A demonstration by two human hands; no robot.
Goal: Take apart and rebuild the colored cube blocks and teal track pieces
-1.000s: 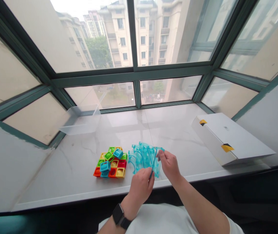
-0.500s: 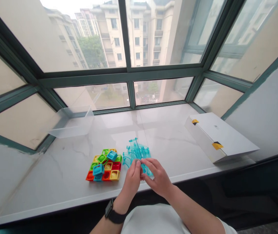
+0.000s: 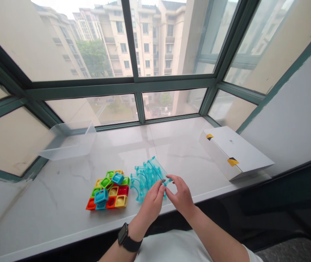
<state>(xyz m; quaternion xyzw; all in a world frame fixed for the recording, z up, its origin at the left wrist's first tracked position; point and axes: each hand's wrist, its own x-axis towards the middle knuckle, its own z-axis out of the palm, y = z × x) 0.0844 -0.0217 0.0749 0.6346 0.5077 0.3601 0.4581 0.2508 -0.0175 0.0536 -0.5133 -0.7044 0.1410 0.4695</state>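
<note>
A square black watch (image 3: 123, 234) and white short-sleeved top (image 3: 169, 247) are worn.

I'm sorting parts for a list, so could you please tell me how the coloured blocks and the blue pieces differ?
The coloured blocks are red, orange, yellow, green and blue, while the blue pieces are see-through light blue. The blocks are chunky and squarish; the blue pieces look thinner, some curved. The left hand and right hand are at the blue pieces; neither touches the blocks. Both piles are on the white sill.
</note>
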